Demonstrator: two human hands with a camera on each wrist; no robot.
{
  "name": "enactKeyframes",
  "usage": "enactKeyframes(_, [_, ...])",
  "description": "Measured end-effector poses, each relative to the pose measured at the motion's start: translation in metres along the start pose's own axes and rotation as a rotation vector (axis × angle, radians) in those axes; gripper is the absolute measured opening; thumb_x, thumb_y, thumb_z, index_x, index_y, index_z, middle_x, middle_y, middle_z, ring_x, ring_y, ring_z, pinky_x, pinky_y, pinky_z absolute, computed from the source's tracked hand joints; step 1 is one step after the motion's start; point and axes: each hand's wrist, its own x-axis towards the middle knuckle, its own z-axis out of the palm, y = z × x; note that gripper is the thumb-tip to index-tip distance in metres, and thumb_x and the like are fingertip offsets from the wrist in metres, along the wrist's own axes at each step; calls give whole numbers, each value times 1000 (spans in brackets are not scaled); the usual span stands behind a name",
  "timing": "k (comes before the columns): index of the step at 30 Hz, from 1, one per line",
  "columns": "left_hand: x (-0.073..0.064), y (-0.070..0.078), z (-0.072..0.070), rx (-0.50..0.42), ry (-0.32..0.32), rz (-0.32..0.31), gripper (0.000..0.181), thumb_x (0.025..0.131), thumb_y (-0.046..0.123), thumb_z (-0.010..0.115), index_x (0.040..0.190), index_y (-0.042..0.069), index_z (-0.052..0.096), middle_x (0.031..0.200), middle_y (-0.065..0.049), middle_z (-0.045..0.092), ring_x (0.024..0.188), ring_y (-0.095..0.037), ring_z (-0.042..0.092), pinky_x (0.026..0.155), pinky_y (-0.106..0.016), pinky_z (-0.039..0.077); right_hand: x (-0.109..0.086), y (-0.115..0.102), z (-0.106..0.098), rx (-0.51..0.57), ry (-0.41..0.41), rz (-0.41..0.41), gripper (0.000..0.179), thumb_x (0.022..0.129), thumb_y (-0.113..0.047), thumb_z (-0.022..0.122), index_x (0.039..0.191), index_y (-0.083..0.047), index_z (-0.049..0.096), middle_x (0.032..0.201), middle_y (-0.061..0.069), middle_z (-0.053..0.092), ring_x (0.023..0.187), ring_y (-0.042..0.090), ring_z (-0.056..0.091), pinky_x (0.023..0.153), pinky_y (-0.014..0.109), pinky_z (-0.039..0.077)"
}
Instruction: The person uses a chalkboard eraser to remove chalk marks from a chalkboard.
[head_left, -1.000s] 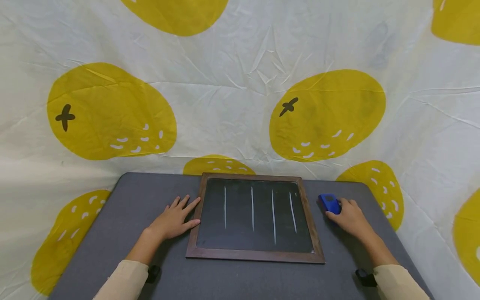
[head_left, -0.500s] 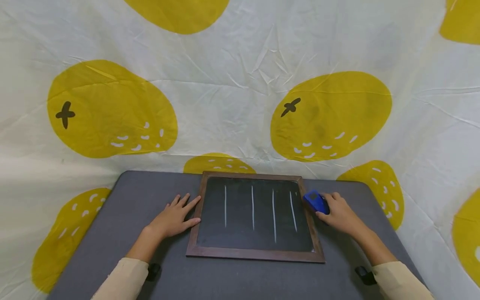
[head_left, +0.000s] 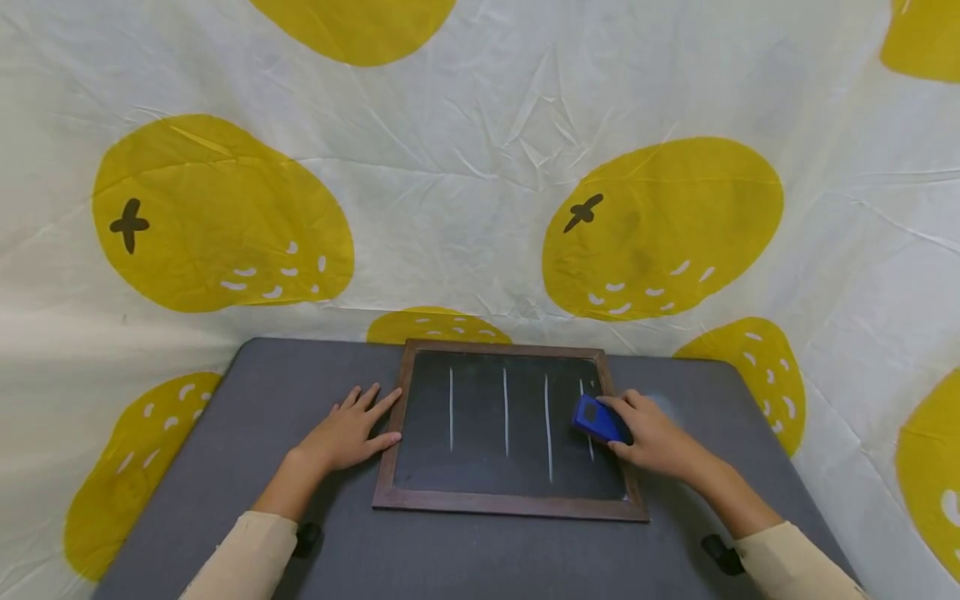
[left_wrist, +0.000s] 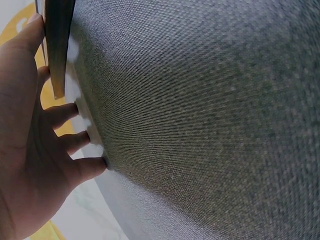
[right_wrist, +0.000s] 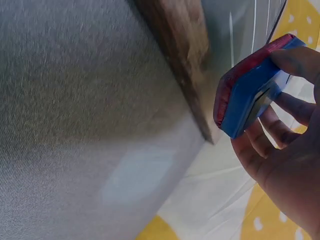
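A chalkboard [head_left: 480, 417] in a brown wooden frame lies on the grey table, with several white chalk lines drawn down it. My left hand [head_left: 347, 435] is spread at the board's left edge, thumb and index finger touching the frame, the other fingertips on the tabletop. My right hand [head_left: 660, 437] grips a blue chalkboard eraser [head_left: 602, 419] between thumb and fingers. In the head view the eraser overlaps the rightmost chalk line and hides its middle. The right wrist view shows the eraser's red felt side [right_wrist: 235, 80] facing the board, tilted and close over it.
The grey table [head_left: 480, 558] extends around the board on all sides. A pale chalky smudge [right_wrist: 140, 172] marks the tabletop right of the board. Behind the table hangs a white cloth [head_left: 450, 233] printed with big yellow fruit shapes.
My right hand has carried the eraser leftward from the tabletop beside the board, across the right frame edge, to over the rightmost chalk line. The left hand stays in place.
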Motion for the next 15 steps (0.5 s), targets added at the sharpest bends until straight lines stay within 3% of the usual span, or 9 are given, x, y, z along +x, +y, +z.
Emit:
enactKeyframes(7, [0, 0, 0, 4, 12, 0, 79, 101, 61, 54, 166, 24, 27, 168, -24, 27, 151, -57, 23, 109, -80, 28, -6, -16, 3, -11, -75, -74, 65, 85, -14, 82, 144, -3, 56, 124, 14, 57, 102, 23, 53, 80, 41, 51])
enactKeyframes(15, [0, -1, 3, 8, 21, -2, 79, 101, 61, 54, 166, 25, 28, 168, -24, 27, 152, -57, 23, 110, -80, 28, -15, -30, 11, 26, -134, -144, 61, 85, -11, 82, 140, -3, 57, 120, 9, 55, 102, 21, 52, 80, 39, 52])
